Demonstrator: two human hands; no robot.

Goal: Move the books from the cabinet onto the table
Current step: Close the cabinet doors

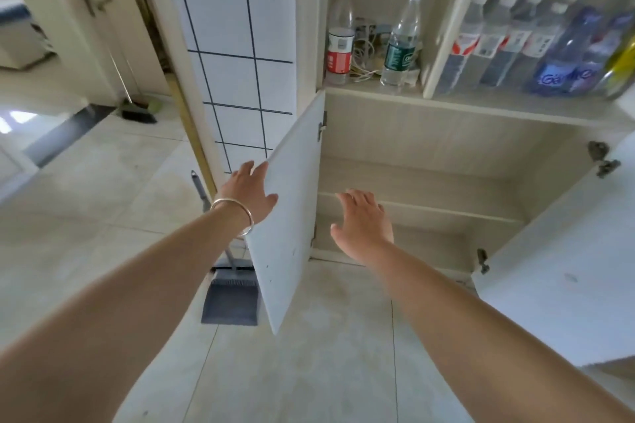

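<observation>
The lower cabinet [422,134] stands with both doors swung out. I see no books on its two bare shelves [429,209], and no table is in view. My left hand [249,194], with a metal bangle at the wrist, lies flat against the outer face of the left door [288,216] near its top edge, fingers spread. My right hand [364,223] hovers open in front of the cabinet opening at shelf height, palm down, holding nothing.
The right door [563,268] sticks out into the floor space. Several water bottles [402,41] stand on the upper shelf, more behind a glass door [536,45]. A grey dustpan [230,299] leans on the floor behind the left door. A doorway [41,45] opens at far left.
</observation>
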